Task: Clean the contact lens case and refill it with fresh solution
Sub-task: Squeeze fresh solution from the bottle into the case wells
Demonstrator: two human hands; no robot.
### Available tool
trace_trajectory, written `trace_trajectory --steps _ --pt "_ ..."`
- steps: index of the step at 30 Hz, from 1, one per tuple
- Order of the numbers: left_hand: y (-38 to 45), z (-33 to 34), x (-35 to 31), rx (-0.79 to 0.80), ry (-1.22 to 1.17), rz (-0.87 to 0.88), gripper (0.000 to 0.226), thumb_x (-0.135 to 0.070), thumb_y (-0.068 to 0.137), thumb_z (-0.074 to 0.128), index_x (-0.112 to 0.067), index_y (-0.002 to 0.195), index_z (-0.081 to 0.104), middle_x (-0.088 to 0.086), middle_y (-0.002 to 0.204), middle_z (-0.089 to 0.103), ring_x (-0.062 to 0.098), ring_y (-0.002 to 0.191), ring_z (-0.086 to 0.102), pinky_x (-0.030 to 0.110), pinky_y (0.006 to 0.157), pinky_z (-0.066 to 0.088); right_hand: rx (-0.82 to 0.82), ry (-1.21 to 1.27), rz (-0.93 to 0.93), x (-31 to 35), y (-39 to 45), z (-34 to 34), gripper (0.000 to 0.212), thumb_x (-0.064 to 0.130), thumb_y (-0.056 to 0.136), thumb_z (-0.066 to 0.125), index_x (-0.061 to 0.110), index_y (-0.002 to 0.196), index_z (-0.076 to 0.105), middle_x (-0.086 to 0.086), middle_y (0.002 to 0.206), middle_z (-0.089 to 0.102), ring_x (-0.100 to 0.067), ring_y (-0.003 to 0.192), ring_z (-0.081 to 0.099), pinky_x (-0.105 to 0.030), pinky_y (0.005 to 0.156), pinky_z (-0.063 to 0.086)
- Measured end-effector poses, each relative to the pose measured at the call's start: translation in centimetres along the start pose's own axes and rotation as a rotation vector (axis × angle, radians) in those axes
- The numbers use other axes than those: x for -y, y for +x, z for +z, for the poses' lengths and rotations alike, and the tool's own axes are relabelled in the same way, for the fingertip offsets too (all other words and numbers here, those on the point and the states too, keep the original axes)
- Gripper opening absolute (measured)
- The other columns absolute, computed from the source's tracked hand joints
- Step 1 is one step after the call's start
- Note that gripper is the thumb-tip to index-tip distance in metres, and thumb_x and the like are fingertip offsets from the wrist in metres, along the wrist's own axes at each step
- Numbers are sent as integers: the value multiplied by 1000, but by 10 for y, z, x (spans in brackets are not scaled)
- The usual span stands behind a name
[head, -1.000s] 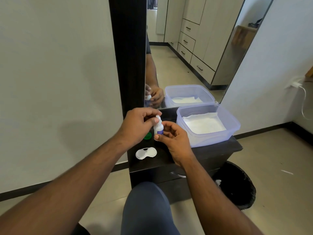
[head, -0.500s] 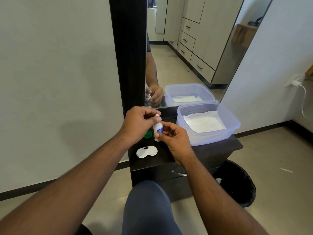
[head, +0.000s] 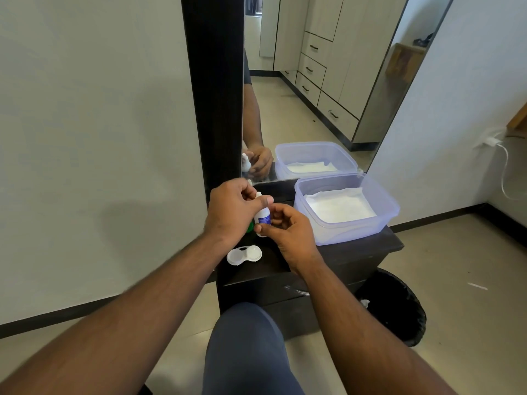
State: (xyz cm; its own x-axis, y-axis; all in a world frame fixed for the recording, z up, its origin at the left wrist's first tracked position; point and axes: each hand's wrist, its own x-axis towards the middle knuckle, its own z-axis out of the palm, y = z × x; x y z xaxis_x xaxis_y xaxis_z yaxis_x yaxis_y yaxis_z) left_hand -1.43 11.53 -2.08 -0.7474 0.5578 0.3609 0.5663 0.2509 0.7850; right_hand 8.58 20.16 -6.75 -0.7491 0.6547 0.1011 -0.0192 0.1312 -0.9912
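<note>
Little has moved: my left hand (head: 232, 208) still pinches the solution bottle (head: 263, 216) cap to unscrew it, right hand (head: 288, 229) gripping its body, case (head: 244, 254) waiting open at 6 o'clock.

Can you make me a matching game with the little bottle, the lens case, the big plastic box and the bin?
Things:
1. small bottle
2. lens case
3. plastic box
4. bin

Places:
A. on the floor beside the cabinet
B. lying open on the dark cabinet top, near its front edge
C. held in both hands
D. on the cabinet top, with white paper inside

Pairs: 1-C, 2-B, 3-D, 4-A
</note>
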Motion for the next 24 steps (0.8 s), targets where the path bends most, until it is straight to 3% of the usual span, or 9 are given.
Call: trace_trajectory --steps 3,7,10,13,17,21,24 --pt "1 0 1 58 -60 -26 18 -27 81 74 -15 94 72 -4 83 69 4 72 62 13 63 47 -13 35 15 -2 2 -1 39 4 75 78 21 107 64 2 102 71 -9 94 69 -21 79 56" --pt "3 -5 5 195 -220 -99 35 -10 88 65 -16 122 64 1 111 69 3 91 64 24 81 56 -29 43 40 -5 4 -1 41 7 74 79 17 111 64 0 105 71 -12 96 69 -29 84 57" --pt "2 -9 5 214 -339 -143 45 2 90 57 -15 132 54 2 116 65 11 89 68 19 67 57 -51 62 40 -8 5 -1 42 7 74 79 17 112 64 -1 106 71 -14 98 68 -34 87 56" --pt "1 -8 6 167 -422 -175 44 -5 90 61 -14 132 55 5 112 65 16 84 69 18 60 56 -41 59 45 -7 5 -1 41 5 75 78 19 111 64 0 106 71 -13 98 68 -35 88 56" --pt "0 -4 7 159 -341 -116 53 -26 78 76 -18 127 59 2 98 65 11 86 66 19 62 54 -28 48 27 -6 4 -1 43 4 75 77 16 114 64 -3 108 71 -15 99 68 -37 90 55" --pt "7 -12 15 109 -371 -174 35 -12 80 74 -16 114 67 8 93 67 15 77 65 21 51 53 -96 80 22 -8 4 -2 42 4 74 79 23 109 66 0 106 72 -14 99 67 -35 89 56" --pt "9 -18 19 41 -317 -157 18 -14 84 70 -20 101 72 2 86 70 9 72 64 17 49 49 -85 62 23 -7 4 -1 42 4 74 78 27 107 65 2 108 71 -13 101 67 -31 89 55"
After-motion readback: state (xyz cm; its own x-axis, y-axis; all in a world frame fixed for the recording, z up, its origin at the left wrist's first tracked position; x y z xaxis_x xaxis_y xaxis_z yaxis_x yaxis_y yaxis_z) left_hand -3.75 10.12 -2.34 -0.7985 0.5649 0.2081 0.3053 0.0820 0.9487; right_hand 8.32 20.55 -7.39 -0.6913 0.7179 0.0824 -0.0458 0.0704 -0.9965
